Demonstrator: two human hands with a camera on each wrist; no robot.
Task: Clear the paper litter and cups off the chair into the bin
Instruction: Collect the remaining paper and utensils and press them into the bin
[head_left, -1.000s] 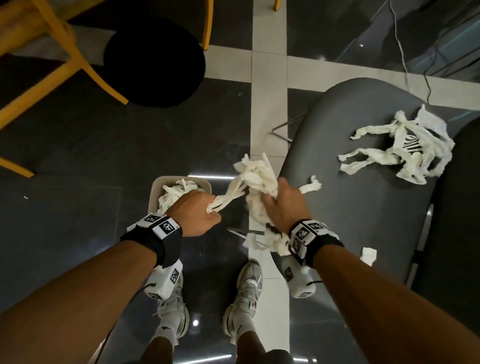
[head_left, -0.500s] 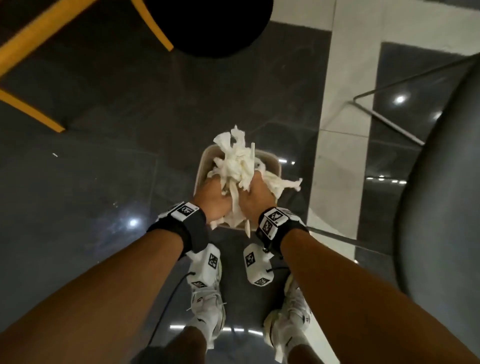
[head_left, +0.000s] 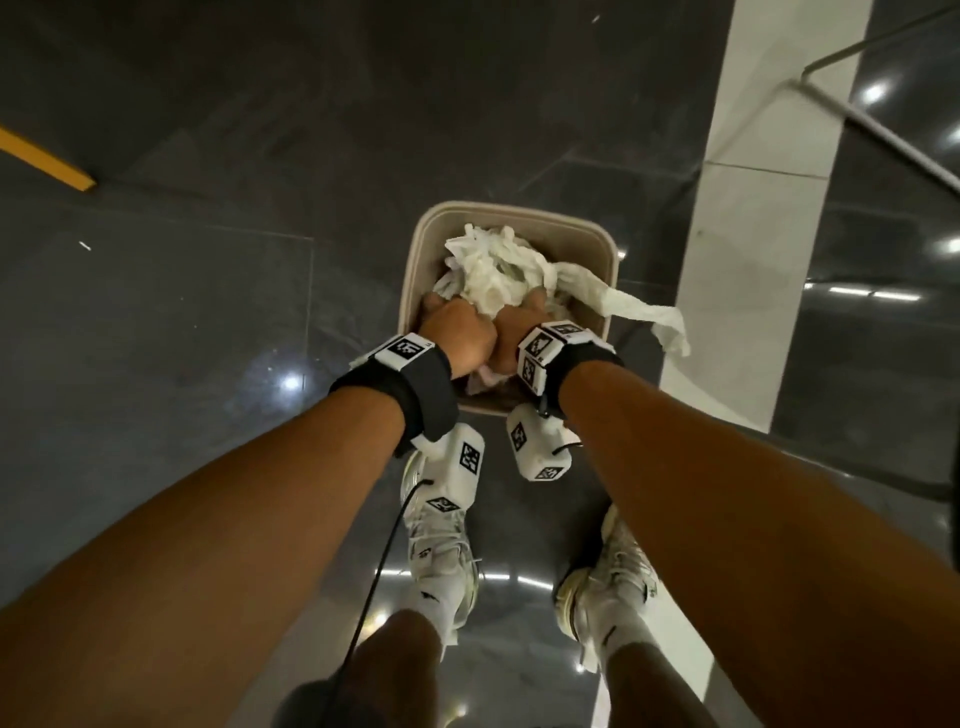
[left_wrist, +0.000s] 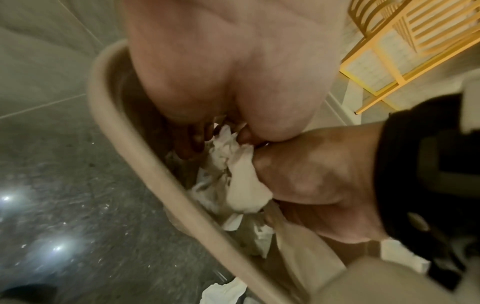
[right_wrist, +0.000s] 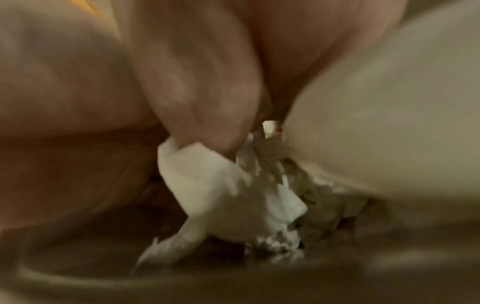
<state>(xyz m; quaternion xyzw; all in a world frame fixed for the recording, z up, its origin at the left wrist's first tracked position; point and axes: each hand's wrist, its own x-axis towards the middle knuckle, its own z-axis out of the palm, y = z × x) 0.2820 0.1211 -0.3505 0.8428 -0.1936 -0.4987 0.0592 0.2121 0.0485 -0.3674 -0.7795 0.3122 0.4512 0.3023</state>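
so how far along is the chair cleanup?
Done: a heap of paper already sits in the bin. In hand: left hand and right hand are down in the bin, pressing the paper in. Left: one strip hangs over the bin's right rim and needs tucking in. The chair seat is out of view, so I can't tell what remains there; no cups are visible.

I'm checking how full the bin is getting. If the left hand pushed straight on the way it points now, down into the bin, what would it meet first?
Most likely the crumpled paper: the left hand is already inside the bin, fingers against the wad. Depth beneath is hidden.
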